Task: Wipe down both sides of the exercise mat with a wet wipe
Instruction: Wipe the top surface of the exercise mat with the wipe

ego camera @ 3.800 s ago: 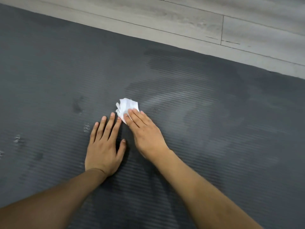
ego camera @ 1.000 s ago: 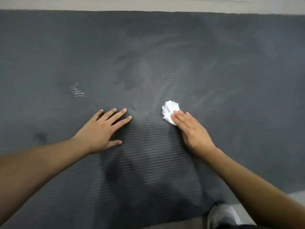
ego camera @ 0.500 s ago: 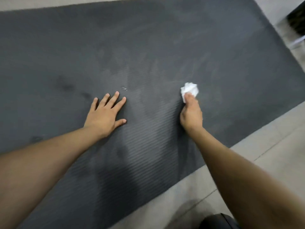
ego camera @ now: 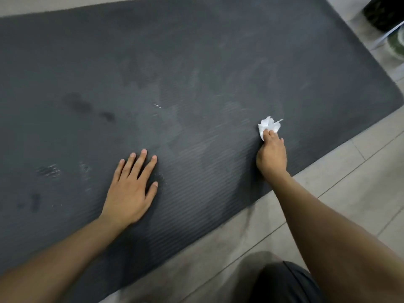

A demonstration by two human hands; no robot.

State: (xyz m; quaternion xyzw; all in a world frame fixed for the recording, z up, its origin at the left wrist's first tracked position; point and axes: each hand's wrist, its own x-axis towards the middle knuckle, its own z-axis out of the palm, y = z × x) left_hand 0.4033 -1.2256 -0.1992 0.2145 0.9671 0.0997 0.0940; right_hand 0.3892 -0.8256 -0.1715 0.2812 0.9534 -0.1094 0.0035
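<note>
Head | ribbed grey mat (ego camera: 196, 62) | left fingers (ego camera: 143, 158) flat, released | right fingers (ego camera: 271, 136) grasping crumpled wipe (ego camera: 267, 124)

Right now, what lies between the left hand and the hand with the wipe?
Only bare mat, with damp-looking streaks, lies between the left hand and the right hand, which holds the wet wipe. The head view shows it.

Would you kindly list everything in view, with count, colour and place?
exercise mat: one, dark grey, flat on the floor, filling most of the view
wet wipe: one, white, crumpled, on the mat towards its right end
damp patches: several, darker, across the mat's middle and left
floor: pale tiles, around the mat
dark object: one, top right corner, unclear
knee: one, dark cloth, bottom edge
left hand: one, flat on the mat
right hand: one, holding the wet wipe against the mat
</note>
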